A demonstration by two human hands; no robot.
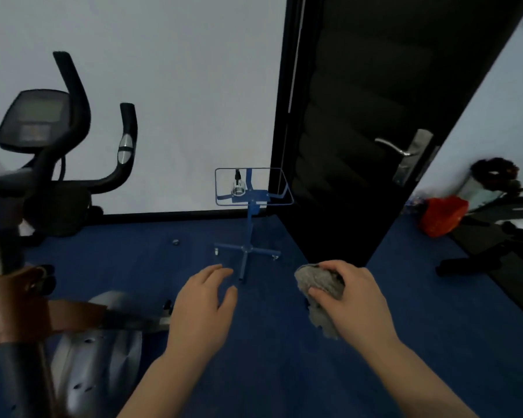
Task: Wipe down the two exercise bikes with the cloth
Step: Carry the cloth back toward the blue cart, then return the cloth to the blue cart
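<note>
Cloth (320, 292) bunched in right hand (355, 300), left hand (204, 303) empty, prob. relaxed

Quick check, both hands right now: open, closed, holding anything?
Left hand: open, fingers spread, holding nothing.
Right hand: closed on the grey cloth.

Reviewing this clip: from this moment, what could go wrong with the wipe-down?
1. The right hand holds the cloth bunched up, so it may wipe with little surface unless spread out.
2. Both hands hover over bare floor, away from the bikes; the blue stand sits just ahead and could get knocked.
3. The far bike's console and handlebars sit behind the near bike, so they might be skipped.
</note>
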